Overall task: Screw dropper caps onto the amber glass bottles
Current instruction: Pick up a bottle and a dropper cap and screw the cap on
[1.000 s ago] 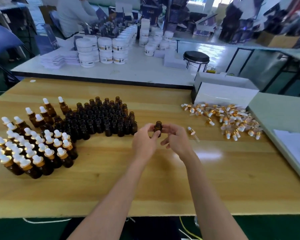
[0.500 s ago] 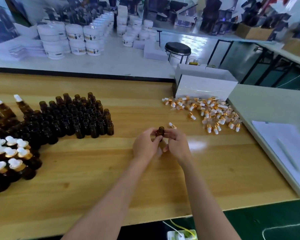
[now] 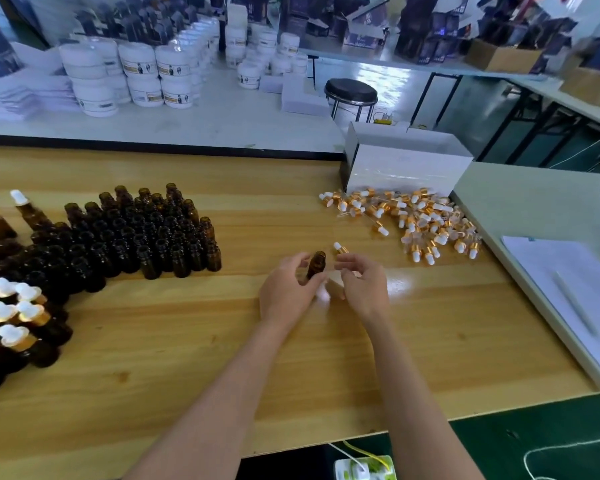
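Tilting in the left hand (image 3: 288, 292), the amber bottle (image 3: 316, 265) hung just above the wooden table (image 3: 291, 375), fingers and thumb wrapped round its lower body, its neck bare. One dropper cap (image 3: 340, 249) sat right at the fingertips of the right hand (image 3: 364, 285), whose fingers were loosely curled. Whether they pinched it or only hovered beside it could not be told.

With the bottle leaning, the cap would likely meet the rim askew, so the threads might cross or the glass tube might catch on the mouth. A light grip could let the cap drop and roll.

The uncapped bottles (image 3: 146, 237) stood packed close on the left, near the capped bottles (image 3: 14, 313). A careless left forearm might topple a row. The cap pile (image 3: 416, 220) by the white box (image 3: 406, 168) looked easy to scatter
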